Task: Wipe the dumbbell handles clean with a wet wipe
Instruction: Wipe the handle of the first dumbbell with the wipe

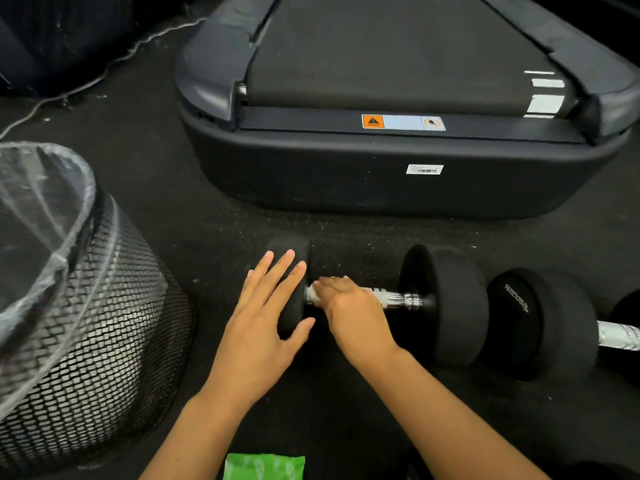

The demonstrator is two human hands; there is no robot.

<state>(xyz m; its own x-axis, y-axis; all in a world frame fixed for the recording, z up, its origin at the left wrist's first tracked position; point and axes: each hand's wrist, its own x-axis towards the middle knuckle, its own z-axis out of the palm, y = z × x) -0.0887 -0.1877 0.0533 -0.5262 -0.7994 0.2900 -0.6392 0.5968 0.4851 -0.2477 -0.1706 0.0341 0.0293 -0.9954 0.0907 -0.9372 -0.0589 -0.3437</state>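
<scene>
The floor (214,244) is black, speckled rubber matting, dim all round, and everything sits directly on it. At the far side stands the rounded rear end of a treadmill (391,174), dark moulded plastic with a matte belt, an orange warning sticker and a small white barcode label; a pale cable (104,71) trails over the floor to its left. A black wire-mesh bin (114,327), lined with a crinkled clear bag, fills the left edge. Between bin and treadmill lies the dumbbell (446,306), lengthwise left to right, with thick round black ends and a ribbed chrome handle (401,298). The left hand (263,323) lies flat with fingers straight and spread against the dumbbell's left end. The right hand (349,306) is curled over the left part of the handle, pressing a white wipe (311,293) around the bar; only a scrap of wipe shows beyond the fingers. A second dumbbell (540,323) lies just to the right, its end close to the first, its handle running off the right edge. A green packet (265,466) lies at the near edge between the forearms. Bare matting shows in the strip before the treadmill and around the arms.
</scene>
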